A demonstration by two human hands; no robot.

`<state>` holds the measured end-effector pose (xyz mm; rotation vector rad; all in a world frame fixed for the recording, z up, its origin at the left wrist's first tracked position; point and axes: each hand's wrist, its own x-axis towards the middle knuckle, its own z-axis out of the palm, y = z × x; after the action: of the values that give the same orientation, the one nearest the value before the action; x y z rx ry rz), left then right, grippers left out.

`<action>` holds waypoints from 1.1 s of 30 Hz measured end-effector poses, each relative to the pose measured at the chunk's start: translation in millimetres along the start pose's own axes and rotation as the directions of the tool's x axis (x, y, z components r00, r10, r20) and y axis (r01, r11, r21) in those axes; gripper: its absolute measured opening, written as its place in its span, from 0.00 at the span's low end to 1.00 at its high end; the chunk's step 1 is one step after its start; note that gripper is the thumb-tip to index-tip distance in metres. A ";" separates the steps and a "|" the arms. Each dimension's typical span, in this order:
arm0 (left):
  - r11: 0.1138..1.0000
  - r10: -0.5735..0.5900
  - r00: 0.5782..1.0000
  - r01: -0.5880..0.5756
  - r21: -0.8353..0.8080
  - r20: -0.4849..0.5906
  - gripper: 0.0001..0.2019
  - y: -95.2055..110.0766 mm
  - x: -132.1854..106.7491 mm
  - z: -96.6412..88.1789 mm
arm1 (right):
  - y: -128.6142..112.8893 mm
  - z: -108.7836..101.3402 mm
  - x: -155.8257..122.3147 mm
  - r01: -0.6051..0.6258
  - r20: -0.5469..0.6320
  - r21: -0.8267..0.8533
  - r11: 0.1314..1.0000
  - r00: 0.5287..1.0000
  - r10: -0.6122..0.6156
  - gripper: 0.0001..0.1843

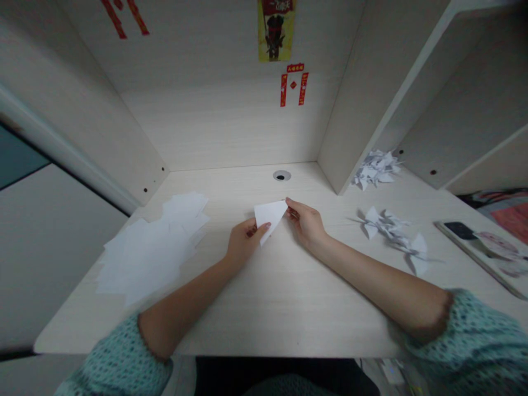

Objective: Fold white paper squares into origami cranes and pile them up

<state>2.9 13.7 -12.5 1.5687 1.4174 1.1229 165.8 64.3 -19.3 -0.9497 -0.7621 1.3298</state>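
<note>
A small folded piece of white paper point(269, 213), roughly triangular, is held up between both hands above the middle of the desk. My left hand point(246, 237) is closed on its lower left part, thumb lying across the front. At the paper's upper right corner, my right hand point(304, 221) pinches the tip between thumb and fingers. To the left lies a spread pile of flat white paper sheets point(154, 247). Several folded paper pieces point(394, 234) sit in a loose row to the right of my right hand.
A heap of folded white paper point(377, 168) lies behind the upright divider point(350, 121). On the right rests a phone point(487, 253) beside some reddish cloth point(511, 220). A round cable hole point(281, 175) is near the back panel, and the desk's front edge point(268, 352) runs close to my body.
</note>
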 end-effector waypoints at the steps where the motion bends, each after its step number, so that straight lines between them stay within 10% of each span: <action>1: 1.000 -0.004 1.000 0.004 -0.005 -0.006 0.16 0.4 -0.2 -0.1 | 0.0 -0.1 0.2 0.008 -0.007 -0.020 1.000 1.000 -0.008 0.13; 19: 0.998 -0.018 0.999 0.020 -0.057 0.028 0.16 -1.5 0.8 -1.1 | -1.9 7.5 -9.4 -0.023 -0.037 0.105 0.994 0.999 0.027 0.15; 27: 0.966 0.006 0.999 0.002 -0.258 0.033 0.16 -3.3 6.0 -0.6 | 3.9 10.3 -25.0 0.166 0.354 -0.290 0.942 0.934 -0.056 0.20; 33: 0.996 -0.011 0.997 0.017 -0.091 0.074 0.17 -5.5 6.0 0.2 | 12.2 5.1 -23.3 0.215 0.378 -0.343 0.915 0.923 -0.075 0.23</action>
<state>1.3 20.3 -16.9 1.5177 1.3083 1.0955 153.3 41.7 -26.5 -0.9348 -1.3873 1.2583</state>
